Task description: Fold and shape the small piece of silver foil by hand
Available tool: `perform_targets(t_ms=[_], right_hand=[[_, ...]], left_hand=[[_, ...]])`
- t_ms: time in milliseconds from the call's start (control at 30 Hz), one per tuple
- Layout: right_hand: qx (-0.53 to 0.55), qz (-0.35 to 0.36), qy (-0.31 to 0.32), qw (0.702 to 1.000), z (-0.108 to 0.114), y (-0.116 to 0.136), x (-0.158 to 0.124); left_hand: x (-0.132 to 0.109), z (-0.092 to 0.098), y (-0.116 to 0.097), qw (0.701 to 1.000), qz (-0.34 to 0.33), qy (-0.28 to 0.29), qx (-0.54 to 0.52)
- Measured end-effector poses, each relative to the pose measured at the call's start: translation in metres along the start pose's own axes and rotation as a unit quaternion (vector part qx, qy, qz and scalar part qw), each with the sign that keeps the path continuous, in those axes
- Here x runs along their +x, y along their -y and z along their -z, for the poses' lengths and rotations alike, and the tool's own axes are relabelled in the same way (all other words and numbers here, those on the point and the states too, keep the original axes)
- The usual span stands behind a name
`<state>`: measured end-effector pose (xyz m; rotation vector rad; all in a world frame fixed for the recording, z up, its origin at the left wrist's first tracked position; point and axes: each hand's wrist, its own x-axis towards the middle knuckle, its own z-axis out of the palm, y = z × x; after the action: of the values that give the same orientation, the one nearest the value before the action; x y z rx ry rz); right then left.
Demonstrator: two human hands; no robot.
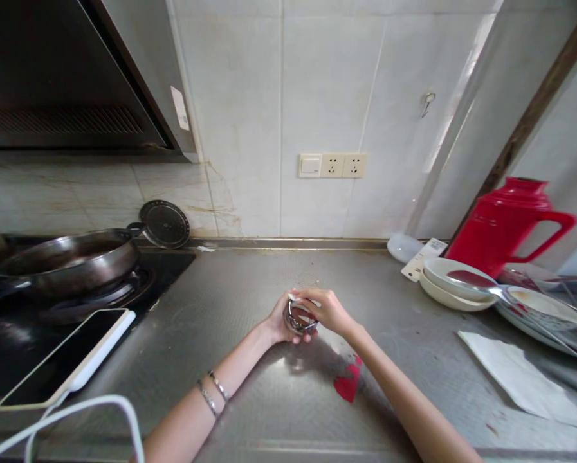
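My left hand (281, 321) is wrapped round a small, round, shiny container (298, 319) with a brownish inside, held just above the metal counter. I cannot tell whether it is glass or metal. My right hand (324, 308) reaches over it from the right, its fingers bent at the rim and inside. A small white wad (293, 298), like a bit of tissue, shows at those fingertips. Just below the right forearm lies a torn red scrap (348, 381) on the counter (249, 399).
On the left, a steel pan (76, 267) sits on the black stove (13, 354), with a phone (66, 360) and white cable nearby. Bowls (455, 286), plates (543, 315), a red thermos jug (505, 225) and white paper (520, 376) occupy the right side.
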<state>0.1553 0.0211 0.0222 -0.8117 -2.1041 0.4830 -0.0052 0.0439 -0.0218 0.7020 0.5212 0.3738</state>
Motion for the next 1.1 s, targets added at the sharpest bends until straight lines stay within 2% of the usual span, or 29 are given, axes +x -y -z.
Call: perform_targets(t_ms=[133,333,533,700,833,1100], right_hand=[[-0.013,-0.018,-0.004,1.000,-0.001,-0.004,0.000],[-0.005,0.010,-0.011,1.000,-0.003,-0.006,-0.002],[-0.029,0.008,0.016,0.999,-0.002,-0.010,-0.003],[0.018,-0.056,-0.049,0.997,-0.006,-0.011,-0.002],[0.076,-0.094,-0.094,0.988,-0.007,-0.014,-0.001],[0.012,-0.050,-0.134,0.990,-0.008,-0.014,-0.004]], left_hand=[[0.000,-0.001,0.000,1.000,0.005,-0.020,-0.011],[0.003,0.000,0.001,1.000,-0.014,-0.027,-0.004],[0.004,0.004,0.003,0.999,0.001,-0.031,-0.014],[0.001,-0.002,0.002,0.999,-0.033,-0.009,-0.019],[-0.001,-0.010,-0.001,0.997,-0.065,-0.016,-0.039],[-0.003,-0.012,-0.002,0.990,-0.113,-0.055,-0.070]])
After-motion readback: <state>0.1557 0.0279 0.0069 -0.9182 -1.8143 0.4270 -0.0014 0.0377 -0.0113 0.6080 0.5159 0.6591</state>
